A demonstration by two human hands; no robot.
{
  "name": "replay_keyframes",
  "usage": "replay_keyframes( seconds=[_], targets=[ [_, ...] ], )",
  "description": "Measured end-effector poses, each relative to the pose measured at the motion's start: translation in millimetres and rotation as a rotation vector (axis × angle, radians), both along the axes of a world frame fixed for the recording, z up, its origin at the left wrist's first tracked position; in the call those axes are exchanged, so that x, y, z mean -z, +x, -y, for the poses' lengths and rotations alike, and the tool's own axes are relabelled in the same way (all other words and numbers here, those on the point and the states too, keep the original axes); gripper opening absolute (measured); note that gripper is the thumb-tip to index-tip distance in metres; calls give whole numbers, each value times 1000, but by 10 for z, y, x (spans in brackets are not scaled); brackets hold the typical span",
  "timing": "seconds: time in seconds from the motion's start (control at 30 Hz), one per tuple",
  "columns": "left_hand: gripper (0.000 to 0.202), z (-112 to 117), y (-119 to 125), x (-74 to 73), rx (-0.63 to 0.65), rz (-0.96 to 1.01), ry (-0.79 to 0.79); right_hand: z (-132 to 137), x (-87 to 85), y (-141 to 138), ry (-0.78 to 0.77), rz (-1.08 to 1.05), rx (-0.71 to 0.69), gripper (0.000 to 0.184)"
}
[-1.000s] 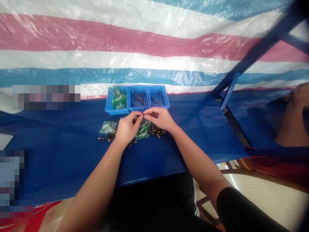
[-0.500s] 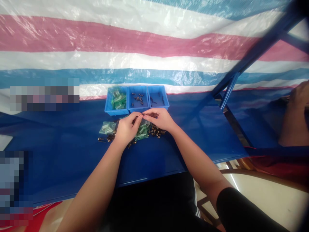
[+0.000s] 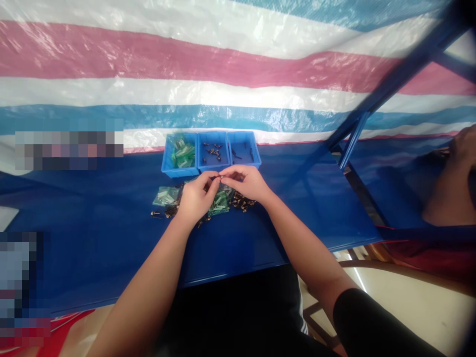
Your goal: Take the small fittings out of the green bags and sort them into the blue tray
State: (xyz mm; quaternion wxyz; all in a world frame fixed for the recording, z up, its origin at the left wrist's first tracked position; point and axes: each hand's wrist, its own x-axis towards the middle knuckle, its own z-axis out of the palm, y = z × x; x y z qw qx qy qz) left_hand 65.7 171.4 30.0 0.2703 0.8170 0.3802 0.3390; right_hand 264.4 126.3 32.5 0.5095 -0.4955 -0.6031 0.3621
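Note:
My left hand (image 3: 195,199) and my right hand (image 3: 246,183) meet fingertip to fingertip above the blue table (image 3: 111,238), both pinched on a small dark part (image 3: 220,176) held between them. Under the hands lie green plastic bags (image 3: 220,202), with another green bag (image 3: 166,196) to the left. Small dark screws (image 3: 242,203) are scattered beside the bags, and more screws (image 3: 159,214) lie to the left. Just beyond the hands stand three joined blue bins: the left bin (image 3: 179,154) holds green bags, the middle bin (image 3: 213,151) several dark screws, the right bin (image 3: 243,150) a few.
A striped red, white and blue tarp (image 3: 223,69) hangs behind the table. A blue metal frame (image 3: 357,129) slants up at the right. Another person's arm (image 3: 451,183) rests at the far right edge. A wooden chair (image 3: 372,263) shows below the table's right end.
My hands stay pinched together over the bags with only tiny finger shifts. The other person's arm at the right has moved slightly.

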Motion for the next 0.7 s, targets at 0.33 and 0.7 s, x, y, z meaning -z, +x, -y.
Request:
replay_keyframes(
  seconds=[0.33, 0.7],
  targets=[
    [32, -21, -3, 31, 58, 12, 47, 15, -10, -53, 69, 67, 42, 19],
    [32, -17, 6, 48, 52, 11, 72, 15, -36, -40, 89, 78, 37, 18]
  ],
)
